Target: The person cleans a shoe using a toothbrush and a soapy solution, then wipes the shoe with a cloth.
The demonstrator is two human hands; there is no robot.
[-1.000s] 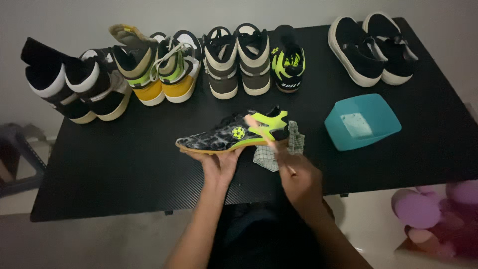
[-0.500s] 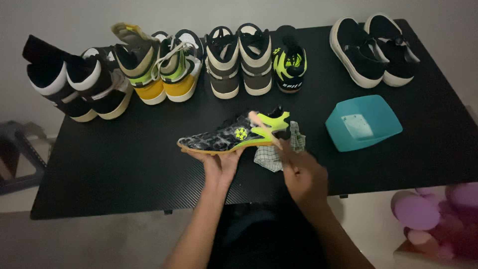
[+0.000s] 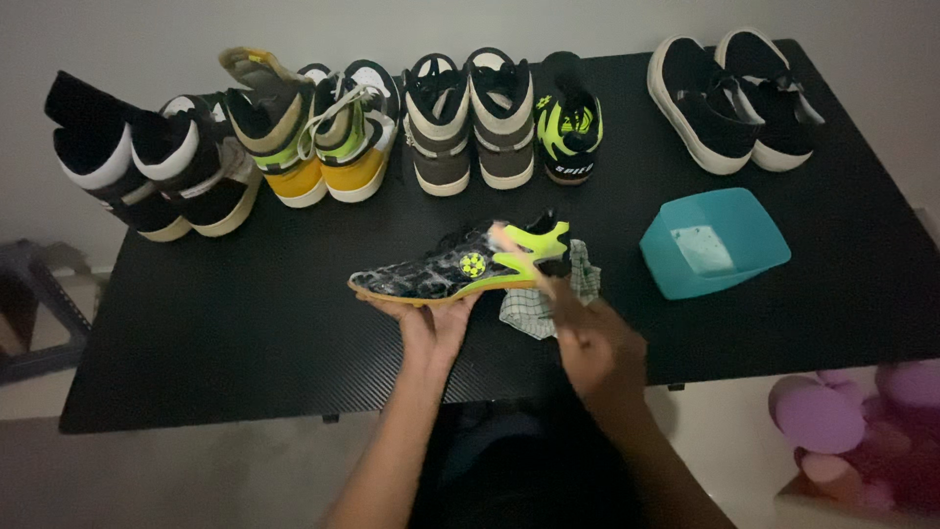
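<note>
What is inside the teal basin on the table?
The teal basin holds a shallow pale patch on its bottom, perhaps soapy water or powder. Nothing else shows inside; its near wall hides the front inner corner.

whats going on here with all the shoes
A person holds a black and neon-yellow shoe on the left hand above a black table. The right hand works at its heel, near a checked cloth. A teal basin sits to the right, with more shoes lined up behind.

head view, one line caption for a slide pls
Left hand cradles a black-and-neon shoe while the right hand brushes it over a black table.
</note>
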